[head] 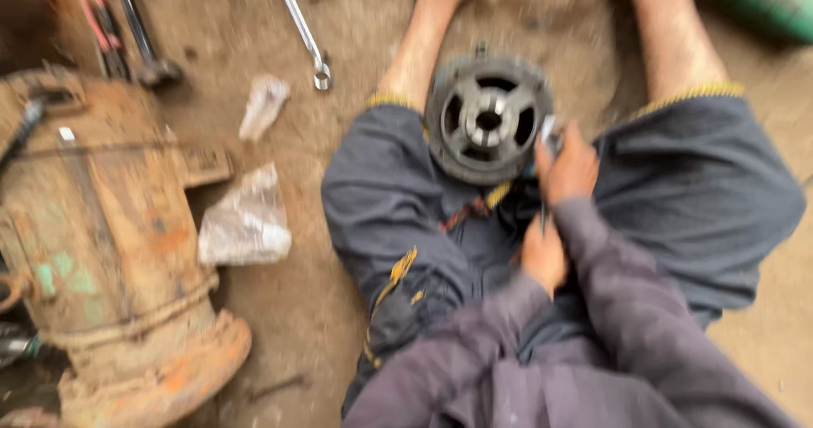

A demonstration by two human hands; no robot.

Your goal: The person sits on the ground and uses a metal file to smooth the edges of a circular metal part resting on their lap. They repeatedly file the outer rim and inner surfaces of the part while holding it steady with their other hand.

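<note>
Right hand (569,167) pinching a small metal bit at the rim of the round housing (487,119), which sits in the lap btwn the legs. Left hand (542,254) just below, curled; grip blurred, can't tell. Rusty pump (102,242) and plastic bag (246,220) well left; wrench (303,26) up-left.

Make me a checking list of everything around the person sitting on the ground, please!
Surface: bare brown dirt floor.
Job's things: round grey metal housing with spoked holes resting between the person's legs.
Clutter: long silver spanner; two crumpled clear plastic bags; big rusty orange pump body; dark tools at top left.
Hands: right hand at the housing's rim, gripping something small and blurred; left hand lower, closed, contents unclear.
Cables: nothing seen.
Surroundings: green cylinder at top right.
</note>
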